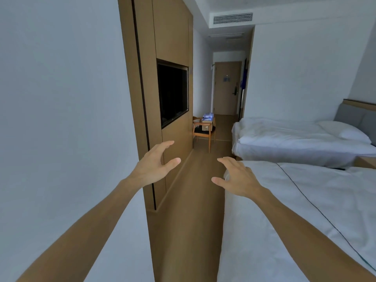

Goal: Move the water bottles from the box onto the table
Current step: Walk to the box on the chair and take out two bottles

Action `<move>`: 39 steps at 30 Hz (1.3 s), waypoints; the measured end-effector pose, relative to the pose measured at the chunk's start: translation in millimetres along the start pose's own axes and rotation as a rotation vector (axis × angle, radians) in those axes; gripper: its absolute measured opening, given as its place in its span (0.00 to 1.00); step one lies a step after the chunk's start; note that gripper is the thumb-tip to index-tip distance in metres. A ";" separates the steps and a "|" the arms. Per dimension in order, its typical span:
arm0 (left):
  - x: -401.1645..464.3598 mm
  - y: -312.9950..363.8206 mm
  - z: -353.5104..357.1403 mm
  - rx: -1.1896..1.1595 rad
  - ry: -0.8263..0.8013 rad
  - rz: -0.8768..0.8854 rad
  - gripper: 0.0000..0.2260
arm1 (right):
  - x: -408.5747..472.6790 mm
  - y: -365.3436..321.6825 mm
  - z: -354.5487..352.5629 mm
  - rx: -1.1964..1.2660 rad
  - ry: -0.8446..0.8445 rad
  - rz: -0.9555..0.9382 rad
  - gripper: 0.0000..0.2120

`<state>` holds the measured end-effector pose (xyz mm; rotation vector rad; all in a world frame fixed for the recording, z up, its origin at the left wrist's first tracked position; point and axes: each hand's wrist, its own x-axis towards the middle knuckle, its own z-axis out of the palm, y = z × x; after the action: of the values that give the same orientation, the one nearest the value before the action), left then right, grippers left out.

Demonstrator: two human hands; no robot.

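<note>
floor: brown, wood-look, running down a narrow aisle between the wall panel and the beds
chair: wooden, standing on the floor at the far end of the aisle
box: cardboard, resting on the chair seat
water bottles: clear, wrapped pack sitting in the top of the box
near bed: white sheet
far bed: white duvet, pillow lying on it
</note>
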<state>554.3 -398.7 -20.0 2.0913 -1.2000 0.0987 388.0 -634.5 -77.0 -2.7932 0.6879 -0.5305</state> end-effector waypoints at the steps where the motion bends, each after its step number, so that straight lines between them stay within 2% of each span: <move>1: 16.7 -9.6 3.6 -0.003 0.002 -0.002 0.29 | 17.8 4.3 5.4 -0.004 -0.003 -0.003 0.36; 10: 188.4 -97.5 47.1 -0.045 0.007 0.087 0.28 | 189.9 40.1 55.1 -0.054 -0.008 0.054 0.36; 19: 376.9 -169.8 92.1 -0.094 -0.047 0.091 0.28 | 348.0 86.0 81.6 -0.074 0.044 0.131 0.34; 25: 487.7 -207.0 140.1 -0.096 -0.045 0.110 0.28 | 447.5 138.1 107.0 -0.089 0.037 0.181 0.35; 39: 771.6 -273.7 239.3 -0.091 -0.030 0.139 0.29 | 729.0 288.4 147.0 -0.079 0.027 0.130 0.36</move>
<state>1139.5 -1018.9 -42.9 1.9367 -1.3425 0.0755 930.9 -1218.9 -81.8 -2.7932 0.9083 -0.5277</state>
